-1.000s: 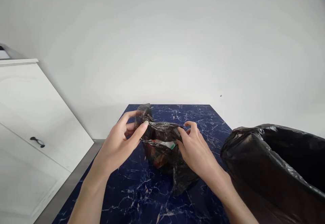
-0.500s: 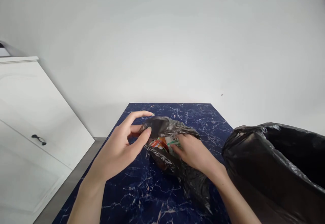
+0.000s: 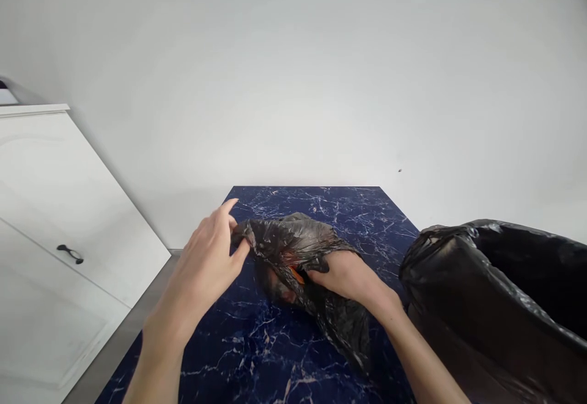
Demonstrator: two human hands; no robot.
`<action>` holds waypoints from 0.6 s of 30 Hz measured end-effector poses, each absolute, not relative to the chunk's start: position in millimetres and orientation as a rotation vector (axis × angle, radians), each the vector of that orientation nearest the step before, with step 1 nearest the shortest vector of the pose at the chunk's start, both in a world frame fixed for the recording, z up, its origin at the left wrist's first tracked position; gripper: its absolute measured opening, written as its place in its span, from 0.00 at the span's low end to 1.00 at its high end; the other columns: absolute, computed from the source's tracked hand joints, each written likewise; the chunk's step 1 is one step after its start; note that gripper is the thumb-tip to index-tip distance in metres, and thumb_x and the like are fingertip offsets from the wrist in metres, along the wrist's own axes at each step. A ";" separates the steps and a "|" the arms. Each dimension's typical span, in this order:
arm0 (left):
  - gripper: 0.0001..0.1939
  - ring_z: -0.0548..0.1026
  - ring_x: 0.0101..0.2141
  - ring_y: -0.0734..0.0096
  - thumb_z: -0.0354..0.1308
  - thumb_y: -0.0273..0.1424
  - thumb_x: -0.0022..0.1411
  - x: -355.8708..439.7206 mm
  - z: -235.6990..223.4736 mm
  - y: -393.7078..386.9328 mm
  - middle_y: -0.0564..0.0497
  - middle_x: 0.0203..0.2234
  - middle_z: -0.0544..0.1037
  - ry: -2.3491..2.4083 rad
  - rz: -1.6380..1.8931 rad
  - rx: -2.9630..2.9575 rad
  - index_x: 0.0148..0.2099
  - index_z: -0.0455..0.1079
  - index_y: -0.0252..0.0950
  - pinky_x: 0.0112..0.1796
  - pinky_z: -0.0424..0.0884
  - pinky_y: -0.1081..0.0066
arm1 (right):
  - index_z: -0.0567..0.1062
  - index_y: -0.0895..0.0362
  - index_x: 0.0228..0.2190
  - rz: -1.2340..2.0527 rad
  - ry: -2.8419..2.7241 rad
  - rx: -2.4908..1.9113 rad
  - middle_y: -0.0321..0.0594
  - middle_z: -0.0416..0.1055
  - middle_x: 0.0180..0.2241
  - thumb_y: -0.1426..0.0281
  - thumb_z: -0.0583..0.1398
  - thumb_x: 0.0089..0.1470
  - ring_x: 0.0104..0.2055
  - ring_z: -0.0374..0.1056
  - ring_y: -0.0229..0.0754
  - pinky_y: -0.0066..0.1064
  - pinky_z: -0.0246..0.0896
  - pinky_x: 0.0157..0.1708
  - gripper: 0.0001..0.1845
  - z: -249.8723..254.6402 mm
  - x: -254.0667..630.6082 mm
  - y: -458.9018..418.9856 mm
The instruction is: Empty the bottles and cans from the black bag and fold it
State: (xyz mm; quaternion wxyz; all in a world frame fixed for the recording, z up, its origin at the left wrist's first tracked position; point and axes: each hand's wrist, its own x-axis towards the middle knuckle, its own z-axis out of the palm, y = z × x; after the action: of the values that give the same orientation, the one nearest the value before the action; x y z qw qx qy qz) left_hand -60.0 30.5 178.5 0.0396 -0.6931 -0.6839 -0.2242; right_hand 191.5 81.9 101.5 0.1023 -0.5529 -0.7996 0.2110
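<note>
I note a black bag [image 3: 300, 236] between the two hands, over the table, its lower folds appearing to rest on the top. The left hand [image 3: 206, 260] has thumb and finger pinched together on the bag's gathered left end, index finger raised clear. The right hand [image 3: 351, 275] reaches into the mouth; its fingertips are hidden by the film, and I cannot tell whether they are clamped on anything. Just left of the right thumb, an orange item [image 3: 297, 274] shows in the gap. In my judgement the film is light, limp, rather slippery and easily torn under a hard pull; the contents look to add modest weight. A bunched rim is the sounder hold, several layers together, rather than one stretched sheet. Beneath the grip, the table [image 3: 257, 355] is dark blue, veined white like marble, seemingly smooth. Right of the right wrist stands a big sack [image 3: 452, 288], black, mouth gaping. Well left of the left hand is a white cabinet [image 3: 55, 190] with a dark handle [image 3: 70, 253]; beyond the grip rises a pale wall [image 3: 293, 80].
</note>
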 end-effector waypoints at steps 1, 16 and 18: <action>0.33 0.77 0.54 0.49 0.55 0.39 0.72 -60.1 180.5 25.9 0.41 0.56 0.75 -1.997 -0.722 -2.196 0.75 0.54 0.43 0.44 0.75 0.58 | 0.82 0.54 0.39 0.611 -2.332 -1.625 0.48 0.83 0.41 0.60 0.61 0.63 0.42 0.79 0.52 0.35 0.65 0.36 0.13 107.5 193.6 79.5; 0.10 0.70 0.54 0.66 0.68 0.31 0.68 15.2 196.3 -19.6 0.51 0.47 0.76 -0.834 -1.066 -2.773 0.49 0.73 0.38 0.59 0.69 0.65 | 0.77 0.50 0.43 0.128 -1.967 -1.474 0.42 0.79 0.36 0.67 0.58 0.59 0.32 0.77 0.48 0.34 0.67 0.28 0.11 180.9 229.5 -1.7; 0.13 0.70 0.57 0.66 0.69 0.34 0.68 19.9 197.2 -27.4 0.50 0.51 0.76 -0.834 -1.060 -2.779 0.52 0.73 0.39 0.61 0.69 0.66 | 0.77 0.48 0.49 0.019 -1.939 -1.477 0.41 0.81 0.39 0.63 0.60 0.60 0.32 0.79 0.48 0.34 0.68 0.26 0.16 184.1 238.4 -12.8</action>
State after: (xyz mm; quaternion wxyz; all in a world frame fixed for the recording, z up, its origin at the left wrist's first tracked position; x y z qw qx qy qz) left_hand 19.9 -27.4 197.2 0.0261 -0.8994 -0.2699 -0.3430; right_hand 238.4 -12.8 184.1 0.3450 -0.5687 -0.7467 0.0072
